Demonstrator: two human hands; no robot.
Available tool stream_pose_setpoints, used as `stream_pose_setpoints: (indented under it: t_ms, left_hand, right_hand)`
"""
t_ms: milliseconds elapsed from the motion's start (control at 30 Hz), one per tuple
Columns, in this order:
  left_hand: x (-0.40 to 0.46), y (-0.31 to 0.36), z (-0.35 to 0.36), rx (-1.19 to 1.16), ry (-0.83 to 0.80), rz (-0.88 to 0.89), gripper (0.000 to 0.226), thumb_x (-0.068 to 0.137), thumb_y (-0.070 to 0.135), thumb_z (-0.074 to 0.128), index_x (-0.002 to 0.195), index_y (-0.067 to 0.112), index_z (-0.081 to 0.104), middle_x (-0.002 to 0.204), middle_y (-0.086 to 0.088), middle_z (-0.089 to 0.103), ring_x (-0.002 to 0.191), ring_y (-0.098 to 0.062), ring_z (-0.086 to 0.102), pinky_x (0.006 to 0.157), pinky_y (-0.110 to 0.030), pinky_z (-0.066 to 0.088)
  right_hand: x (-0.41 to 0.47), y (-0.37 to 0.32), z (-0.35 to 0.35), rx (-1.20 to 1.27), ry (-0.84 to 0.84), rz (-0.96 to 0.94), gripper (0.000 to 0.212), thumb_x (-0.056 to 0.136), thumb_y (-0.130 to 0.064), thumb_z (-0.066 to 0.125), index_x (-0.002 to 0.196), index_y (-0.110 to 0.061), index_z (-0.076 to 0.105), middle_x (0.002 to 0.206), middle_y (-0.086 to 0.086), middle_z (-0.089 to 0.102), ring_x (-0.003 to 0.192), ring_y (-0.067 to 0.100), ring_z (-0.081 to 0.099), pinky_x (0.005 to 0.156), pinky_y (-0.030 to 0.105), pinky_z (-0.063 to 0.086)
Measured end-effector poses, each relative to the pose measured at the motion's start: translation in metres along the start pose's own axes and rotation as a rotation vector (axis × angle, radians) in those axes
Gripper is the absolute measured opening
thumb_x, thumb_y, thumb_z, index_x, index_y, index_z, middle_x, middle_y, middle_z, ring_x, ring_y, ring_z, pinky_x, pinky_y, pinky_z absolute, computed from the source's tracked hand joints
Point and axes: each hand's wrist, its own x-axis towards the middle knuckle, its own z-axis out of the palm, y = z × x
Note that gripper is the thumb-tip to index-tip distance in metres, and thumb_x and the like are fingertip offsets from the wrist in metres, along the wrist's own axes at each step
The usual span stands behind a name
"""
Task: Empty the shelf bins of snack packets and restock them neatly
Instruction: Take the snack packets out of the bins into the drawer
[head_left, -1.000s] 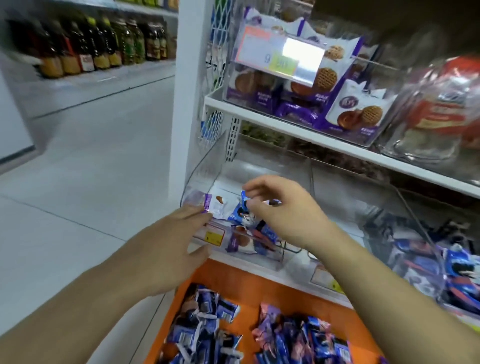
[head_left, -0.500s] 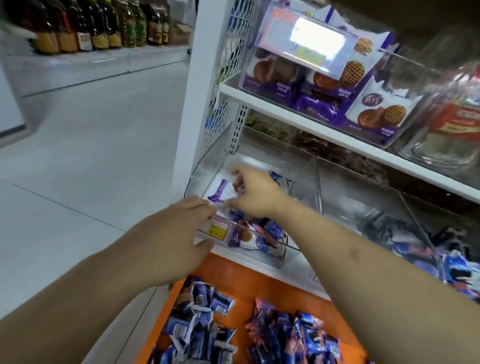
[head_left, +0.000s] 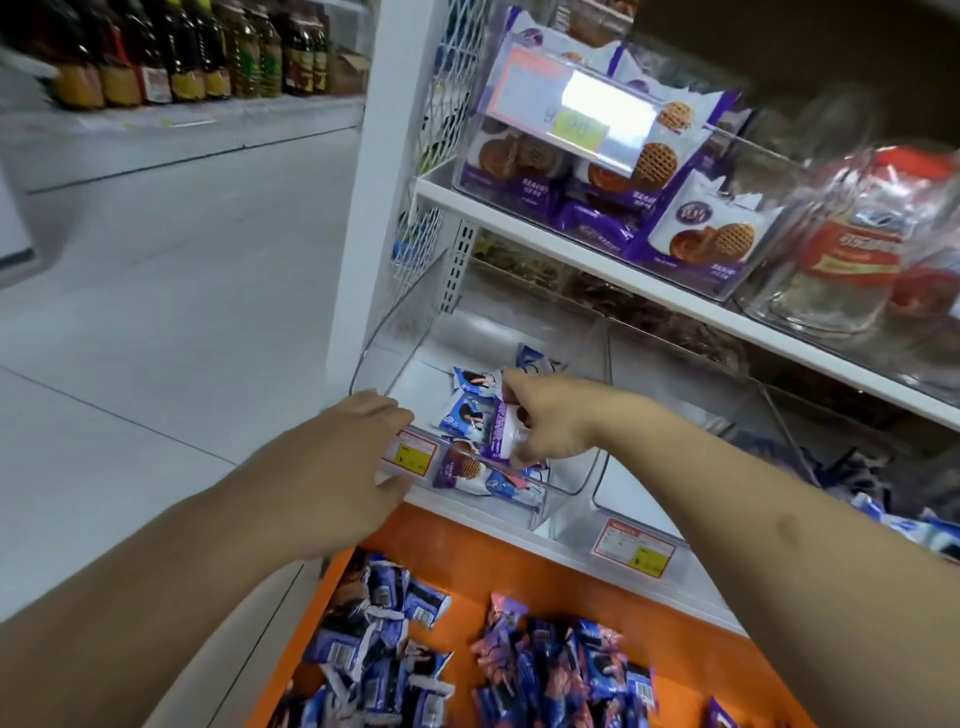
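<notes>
A clear plastic shelf bin (head_left: 563, 486) sits on the lower white shelf and holds a few blue, white and purple snack packets (head_left: 470, 410). My left hand (head_left: 358, 457) grips the bin's front left rim beside its price label (head_left: 415, 456). Inside the bin, my right hand (head_left: 550, 421) is closed on a white and purple packet (head_left: 503, 431). Below the shelf, two heaps of blue and purple snack packets (head_left: 379, 660) lie on an orange surface (head_left: 467, 561).
A second clear bin (head_left: 675, 395) stands to the right. The upper shelf (head_left: 623, 280) carries a bin of purple waffle-biscuit packs (head_left: 696, 234) and a clear jar (head_left: 852, 244). A white upright post (head_left: 374, 171) edges the shelving on the left. Bottles (head_left: 171, 57) line a far shelf.
My right hand has moved forward and down inside the bin and closed on a white and purple packet. My left hand stays on the bin's front rim. The view has shifted closer.
</notes>
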Motion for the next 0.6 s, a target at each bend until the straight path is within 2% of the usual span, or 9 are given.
stream_pose_setpoints:
  t_ms: [133, 233, 300, 367, 500, 600]
  left_hand:
    - [0.0, 0.003, -0.002, 0.0, -0.004, 0.004, 0.069, 0.101, 0.045, 0.057, 0.161, 0.033, 0.026, 0.167, 0.015, 0.021, 0.147, -0.006, 0.031, 0.119, -0.025, 0.031]
    - [-0.001, 0.005, -0.003, 0.008, -0.002, 0.0, 0.068, 0.101, 0.044, 0.058, 0.161, 0.032, 0.027, 0.163, 0.014, 0.027, 0.144, -0.007, 0.034, 0.116, -0.024, 0.032]
    - [-0.001, 0.005, -0.004, 0.014, 0.0, -0.001, 0.069, 0.1, 0.044, 0.059, 0.161, 0.031, 0.027, 0.164, 0.012, 0.026, 0.146, -0.008, 0.032, 0.117, -0.025, 0.03]
    - [-0.002, 0.006, -0.005, 0.011, -0.003, 0.002, 0.07, 0.101, 0.044, 0.059, 0.161, 0.03, 0.027, 0.166, 0.011, 0.025, 0.148, -0.009, 0.03, 0.118, -0.025, 0.028]
    - [-0.007, 0.015, -0.009, -0.027, 0.03, -0.004, 0.07, 0.1, 0.041, 0.061, 0.161, 0.031, 0.028, 0.169, 0.012, 0.021, 0.151, -0.01, 0.029, 0.121, -0.028, 0.027]
    - [-0.012, 0.039, -0.019, -0.198, 0.18, 0.052, 0.06, 0.097, 0.048, 0.063, 0.153, 0.037, 0.043, 0.156, 0.016, 0.045, 0.136, -0.003, 0.048, 0.107, -0.022, 0.041]
  right_hand:
    - [-0.001, 0.002, 0.001, 0.106, 0.037, -0.011, 0.066, 0.076, -0.029, 0.091, 0.122, -0.027, 0.043, 0.096, -0.003, 0.06, 0.085, 0.019, 0.059, 0.063, 0.034, 0.044]
    - [0.0, 0.003, -0.001, 0.135, 0.059, -0.068, 0.062, 0.075, -0.021, 0.089, 0.126, -0.031, 0.055, 0.099, -0.005, 0.067, 0.089, 0.019, 0.063, 0.067, 0.031, 0.047]
    - [0.001, 0.005, 0.0, 0.155, 0.069, -0.102, 0.045, 0.074, -0.017, 0.09, 0.111, -0.028, 0.067, 0.095, -0.007, 0.073, 0.085, 0.014, 0.068, 0.067, 0.028, 0.049]
    - [-0.003, 0.007, -0.002, 0.212, 0.119, -0.097, 0.036, 0.072, -0.016, 0.092, 0.1, -0.026, 0.072, 0.087, -0.007, 0.074, 0.077, 0.012, 0.069, 0.065, 0.028, 0.051]
    - [-0.027, 0.012, -0.017, 0.462, 0.308, -0.047, 0.032, 0.072, -0.018, 0.094, 0.093, -0.029, 0.072, 0.083, -0.008, 0.076, 0.076, 0.01, 0.071, 0.073, 0.033, 0.057]
    - [-0.065, 0.008, -0.03, 0.626, 0.445, -0.076, 0.029, 0.073, -0.022, 0.095, 0.093, -0.026, 0.074, 0.086, 0.0, 0.076, 0.08, 0.023, 0.071, 0.08, 0.044, 0.06]
